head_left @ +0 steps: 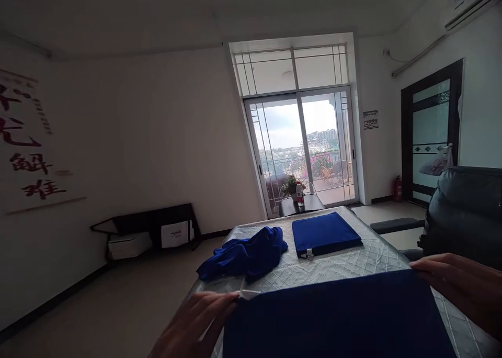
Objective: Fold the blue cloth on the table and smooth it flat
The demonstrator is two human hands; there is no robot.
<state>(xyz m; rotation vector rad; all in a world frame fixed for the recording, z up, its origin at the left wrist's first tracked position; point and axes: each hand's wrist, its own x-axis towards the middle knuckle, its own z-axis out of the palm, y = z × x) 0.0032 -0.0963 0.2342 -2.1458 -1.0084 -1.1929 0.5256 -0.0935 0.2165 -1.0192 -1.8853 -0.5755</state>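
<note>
Held blue cloth [337,321]: dark, straight-edged, at 6 o'clock in the view, spread between two hands; its lower part runs out of frame.
Left hand [200,316]: at the cloth's 10 o'clock corner, fingers narrow, gripping it beside a white tag [250,294].
Right hand [458,282]: at the 2 o'clock corner, fingers narrow, holding it; thumb hidden.
Corner risk: uneven pull between the hands could skew the edge or crease the cloth.
Crumpled blue cloth [249,256]: 11 o'clock from the held one, near the surface's left edge; a nudge from the left hand might push it off.
Folded blue cloth [327,232]: 12 o'clock; a forward sweep could disturb its layers.
Surface [380,258]: pale quilted covering, possibly slippery.
</note>
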